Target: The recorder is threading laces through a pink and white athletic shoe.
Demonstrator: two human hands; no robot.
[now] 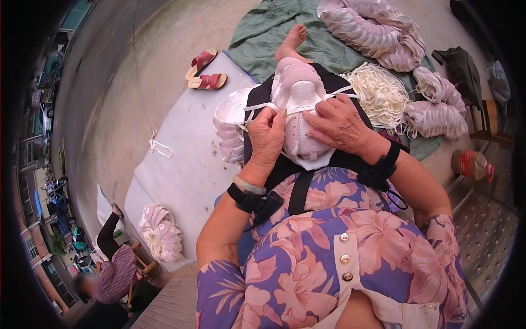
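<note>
Shoe upper point(304, 143), pink and white, on the person's lap. Stack of uppers point(226, 129) just to its left; heap of white laces point(379, 94) to the right, on green cloth point(256, 33). Red sandals point(207, 81) beyond. Left hand point(267, 136) upright, pinching a white lace point(262, 106). Right hand point(339, 125) slants in, fingers bent over the upper; cannot tell if gripping. Hands near, slightly apart.

The fabric shoe upper point(296, 124) at one o'clock is pale pink and white; the short-sleeved purple blouse point(296, 268) at five, pink-flowered.
</note>
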